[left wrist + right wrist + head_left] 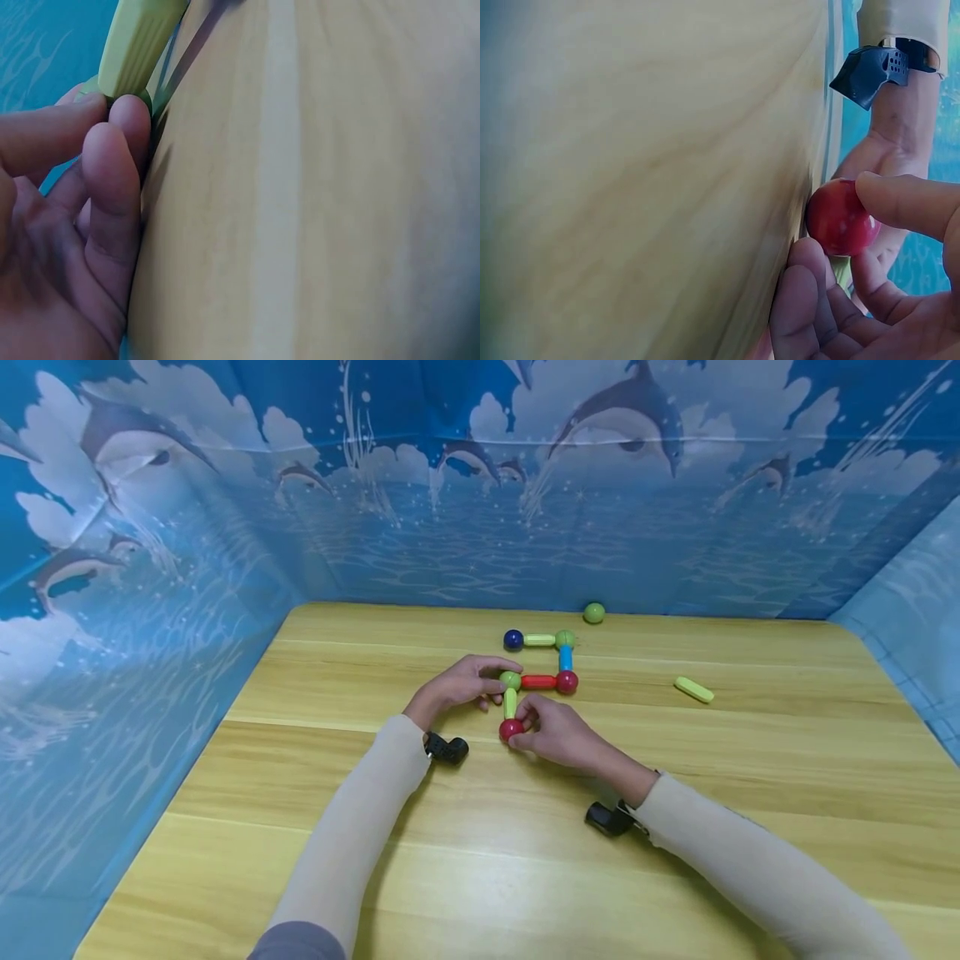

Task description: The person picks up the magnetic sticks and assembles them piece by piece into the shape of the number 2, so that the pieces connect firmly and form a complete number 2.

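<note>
A chain of balls and rods lies on the wooden table, bent like an S. My left hand (471, 681) pinches the green ball (511, 680) at its corner between thumb and fingers. From that ball a yellow-green rod (511, 703) runs toward me to a red ball (511, 730), which my right hand (558, 732) grips; the right wrist view shows thumb and fingers around this red ball (843, 217). A red rod (538, 682) joins the green ball to a dark red ball (567, 682). Beyond it follow a blue rod (566, 658), another green ball (565, 639), a pale green rod (539, 640) and a dark blue ball (513, 640).
A loose green ball (594, 613) sits at the table's back edge. To the right lies a loose yellow-green rod (693, 690). A blue dolphin-print curtain (480, 543) hangs behind and at both sides of the wooden table (465, 877).
</note>
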A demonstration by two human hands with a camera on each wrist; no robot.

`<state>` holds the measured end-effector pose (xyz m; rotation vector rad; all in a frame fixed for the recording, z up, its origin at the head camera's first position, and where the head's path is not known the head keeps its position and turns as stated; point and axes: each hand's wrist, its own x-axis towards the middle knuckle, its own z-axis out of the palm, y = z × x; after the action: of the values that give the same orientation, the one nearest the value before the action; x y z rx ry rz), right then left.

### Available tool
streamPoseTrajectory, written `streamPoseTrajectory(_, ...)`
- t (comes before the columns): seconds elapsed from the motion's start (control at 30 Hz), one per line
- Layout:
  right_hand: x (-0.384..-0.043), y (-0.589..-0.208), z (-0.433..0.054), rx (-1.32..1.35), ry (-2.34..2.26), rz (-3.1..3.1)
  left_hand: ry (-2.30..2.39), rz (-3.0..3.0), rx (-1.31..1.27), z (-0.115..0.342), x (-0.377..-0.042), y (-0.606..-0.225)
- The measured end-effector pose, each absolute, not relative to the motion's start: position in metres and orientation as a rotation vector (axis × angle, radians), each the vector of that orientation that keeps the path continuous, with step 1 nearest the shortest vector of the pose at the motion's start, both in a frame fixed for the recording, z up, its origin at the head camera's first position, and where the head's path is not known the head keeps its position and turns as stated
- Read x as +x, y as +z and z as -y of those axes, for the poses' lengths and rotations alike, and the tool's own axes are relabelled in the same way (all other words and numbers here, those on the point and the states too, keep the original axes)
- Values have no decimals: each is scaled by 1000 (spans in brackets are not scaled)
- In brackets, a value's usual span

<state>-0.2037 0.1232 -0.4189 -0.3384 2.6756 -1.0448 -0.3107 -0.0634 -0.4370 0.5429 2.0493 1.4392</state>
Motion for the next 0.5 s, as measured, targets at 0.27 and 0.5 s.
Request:
streamPoseTrajectory(0.27,-205,-418,-119,-298,-1026,-2682,1431,-2064,531,61,-307,-435)
streamPoseTrajectory(0.5,-207,-417,-121,-312,-1013,-2675,1348,-2285,484,68,-291,-430)
